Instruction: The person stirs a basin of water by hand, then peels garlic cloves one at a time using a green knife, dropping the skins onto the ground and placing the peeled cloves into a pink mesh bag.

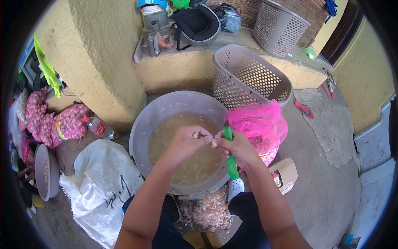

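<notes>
Above a grey tub [139,124] of cloudy water with pale bits floating in it, my two hands meet. My left hand [190,141] is closed, with a garlic clove [196,135] in its curled fingers, its thumb and fingertip touching a second clove [214,143]. That second clove is also pinched by the fingertips of my right hand [236,146]. A green-handled knife [231,159] is gripped in my right hand too, blade pointing away from me. Below the tub lies a pile of peelings [207,211].
A pink bag [265,124] of garlic stands right of the tub, beside a cardboard box [284,174]. Behind is a tall perforated basket [248,79]. A white sack [103,182], a bottle [98,127] and garlic sacks [70,121] lie left. Another person's hand [27,172] is far left.
</notes>
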